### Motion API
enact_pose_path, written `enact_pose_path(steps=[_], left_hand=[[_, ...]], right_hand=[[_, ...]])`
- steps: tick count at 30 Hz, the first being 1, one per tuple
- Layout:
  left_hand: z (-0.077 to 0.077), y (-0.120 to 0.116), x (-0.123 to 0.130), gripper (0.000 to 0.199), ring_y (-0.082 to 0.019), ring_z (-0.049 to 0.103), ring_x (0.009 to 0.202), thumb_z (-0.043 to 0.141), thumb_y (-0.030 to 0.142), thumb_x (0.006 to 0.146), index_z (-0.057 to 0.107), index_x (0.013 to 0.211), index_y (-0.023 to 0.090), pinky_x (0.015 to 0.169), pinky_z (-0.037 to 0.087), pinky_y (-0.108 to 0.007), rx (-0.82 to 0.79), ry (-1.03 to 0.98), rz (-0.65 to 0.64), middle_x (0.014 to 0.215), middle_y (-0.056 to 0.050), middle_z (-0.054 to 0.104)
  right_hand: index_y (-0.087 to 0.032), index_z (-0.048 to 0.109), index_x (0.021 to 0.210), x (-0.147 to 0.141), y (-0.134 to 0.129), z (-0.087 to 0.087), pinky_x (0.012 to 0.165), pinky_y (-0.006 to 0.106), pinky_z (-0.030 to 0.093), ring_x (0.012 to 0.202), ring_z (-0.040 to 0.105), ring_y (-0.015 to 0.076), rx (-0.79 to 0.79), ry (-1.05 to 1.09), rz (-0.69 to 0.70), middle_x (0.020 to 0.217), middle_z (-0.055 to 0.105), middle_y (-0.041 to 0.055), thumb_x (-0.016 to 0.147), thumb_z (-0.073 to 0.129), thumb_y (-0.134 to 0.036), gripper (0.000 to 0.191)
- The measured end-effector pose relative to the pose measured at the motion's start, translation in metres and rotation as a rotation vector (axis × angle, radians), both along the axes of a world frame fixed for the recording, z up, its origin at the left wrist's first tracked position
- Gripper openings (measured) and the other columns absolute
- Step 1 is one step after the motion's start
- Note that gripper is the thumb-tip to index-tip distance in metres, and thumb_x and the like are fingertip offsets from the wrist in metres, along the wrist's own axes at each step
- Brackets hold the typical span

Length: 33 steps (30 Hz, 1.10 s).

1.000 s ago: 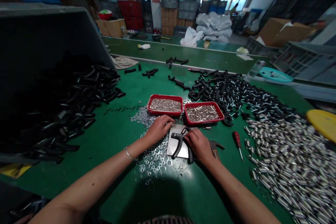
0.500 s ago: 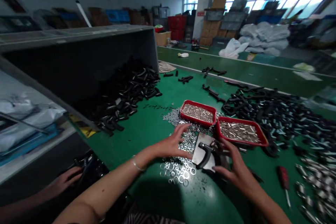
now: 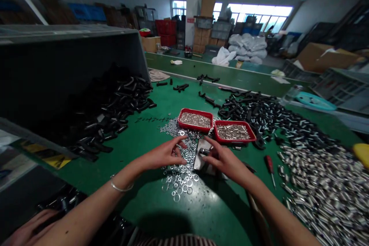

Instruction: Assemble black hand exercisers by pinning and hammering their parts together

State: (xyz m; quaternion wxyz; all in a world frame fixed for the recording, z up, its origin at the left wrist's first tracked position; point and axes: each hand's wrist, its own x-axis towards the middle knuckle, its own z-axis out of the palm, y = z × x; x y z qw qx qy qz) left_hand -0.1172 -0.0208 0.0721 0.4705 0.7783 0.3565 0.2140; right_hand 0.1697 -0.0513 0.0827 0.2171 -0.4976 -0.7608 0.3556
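My left hand (image 3: 164,154) hovers over loose metal washers (image 3: 184,178), its fingers apart and nothing in them. To its right, my right hand (image 3: 223,158) has thumb and fingers around a small dark part with shiny metal (image 3: 204,151), above a metal plate (image 3: 198,161). The hand hides much of that part and of the plate. Just beyond the hands stand a red tray of tiny metal pieces (image 3: 196,127) and a red tray of metal pins (image 3: 235,140).
A grey bin (image 3: 141,52) tipped on its side spills black curved parts (image 3: 127,102) at left. On the right are more black parts (image 3: 259,115), a heap of metal barrels (image 3: 325,196) and a red-handled screwdriver (image 3: 270,167). Another person's hand (image 3: 34,225) shows at lower left.
The view has turned right, bringing more of the metal barrel heap into sight. The black curved part seen on the plate earlier no longer shows there. My right hand's fingers have come over the plate.
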Motion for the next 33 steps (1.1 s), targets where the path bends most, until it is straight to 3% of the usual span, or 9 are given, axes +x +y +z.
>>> enact_pose_path(steps=[4,9,12,15,17,19,22,25,33], left_hand=[[-0.022,0.008,0.019,0.077,-0.023,0.065,0.086,0.071,0.04,0.08,0.038,0.147,0.025,0.071,0.05,-0.033,0.335,0.241,0.13,0.107,-0.009,0.066],[-0.027,0.031,0.051,0.054,-0.018,0.06,0.061,0.06,0.045,0.088,0.051,0.134,0.019,0.057,0.042,-0.028,0.152,0.171,0.153,0.07,0.0,0.065],[-0.017,0.069,0.049,0.029,-0.017,0.061,0.064,0.051,0.04,0.093,0.065,0.104,0.017,0.061,0.043,-0.027,0.26,0.144,0.434,0.073,-0.004,0.067],[-0.008,0.108,0.033,0.026,-0.019,0.064,0.073,0.049,0.037,0.094,0.067,0.094,0.018,0.065,0.043,-0.029,0.427,0.333,0.629,0.083,-0.007,0.07],[-0.008,0.127,0.032,0.025,-0.022,0.066,0.084,0.048,0.034,0.095,0.068,0.099,0.019,0.071,0.046,-0.029,0.525,0.485,0.536,0.093,-0.008,0.072],[-0.013,0.142,0.042,0.021,-0.022,0.065,0.096,0.05,0.028,0.093,0.07,0.099,0.021,0.081,0.047,-0.03,0.588,0.584,0.398,0.102,-0.009,0.071],[-0.022,0.162,0.069,0.015,-0.025,0.065,0.101,0.058,0.019,0.086,0.072,0.09,0.018,0.088,0.047,-0.031,0.563,0.654,0.312,0.104,-0.012,0.071],[-0.029,0.181,0.088,0.011,-0.028,0.067,0.094,0.062,0.011,0.079,0.072,0.081,0.012,0.084,0.049,-0.034,0.511,0.73,0.293,0.097,-0.017,0.072],[-0.041,0.18,0.086,0.019,-0.028,0.063,0.103,0.051,0.017,0.088,0.069,0.093,0.012,0.09,0.047,-0.037,0.577,0.654,0.355,0.107,-0.018,0.068]], right_hand=[[-0.019,0.032,0.153,0.031,-0.004,-0.018,0.061,0.03,0.044,0.066,0.063,0.0224,0.114,-0.249,-0.214,0.075,0.069,0.0031,0.086,0.065,-0.04,0.078],[-0.012,0.03,0.152,0.045,-0.006,-0.034,0.058,0.029,0.041,0.062,0.063,0.0233,0.048,-0.204,-0.335,0.067,0.067,0.0024,0.088,0.06,-0.047,0.079],[-0.014,0.055,0.132,0.053,0.0,-0.025,0.058,0.03,0.042,0.06,0.063,0.0233,0.056,-0.156,-0.49,0.065,0.067,0.0039,0.09,0.054,-0.047,0.053],[-0.02,0.066,0.102,0.071,-0.01,-0.021,0.048,0.028,0.039,0.043,0.054,0.0193,-0.233,-0.04,-0.374,0.049,0.057,-0.0019,0.093,0.044,-0.055,0.043],[-0.022,0.066,0.093,0.083,-0.029,-0.029,0.049,0.03,0.042,0.047,0.057,0.0206,-0.284,-0.044,-0.345,0.052,0.059,-0.0001,0.094,0.04,-0.056,0.043],[-0.024,0.066,0.093,0.092,-0.057,-0.044,0.061,0.034,0.05,0.068,0.067,0.0251,-0.114,-0.16,-0.439,0.075,0.069,0.0071,0.093,0.043,-0.051,0.036],[-0.025,0.065,0.11,0.096,-0.102,-0.071,0.073,0.041,0.052,0.091,0.066,0.0314,0.088,-0.428,-0.558,0.104,0.067,0.0138,0.089,0.05,-0.047,0.034],[-0.022,0.059,0.124,0.1,-0.131,-0.089,0.08,0.043,0.051,0.094,0.065,0.0315,0.057,-0.541,-0.589,0.106,0.064,0.0145,0.089,0.05,-0.044,0.042],[-0.02,0.058,0.104,0.112,-0.112,-0.058,0.066,0.031,0.051,0.075,0.063,0.0221,-0.283,-0.028,-0.61,0.085,0.065,0.0036,0.088,0.05,-0.056,0.04]])
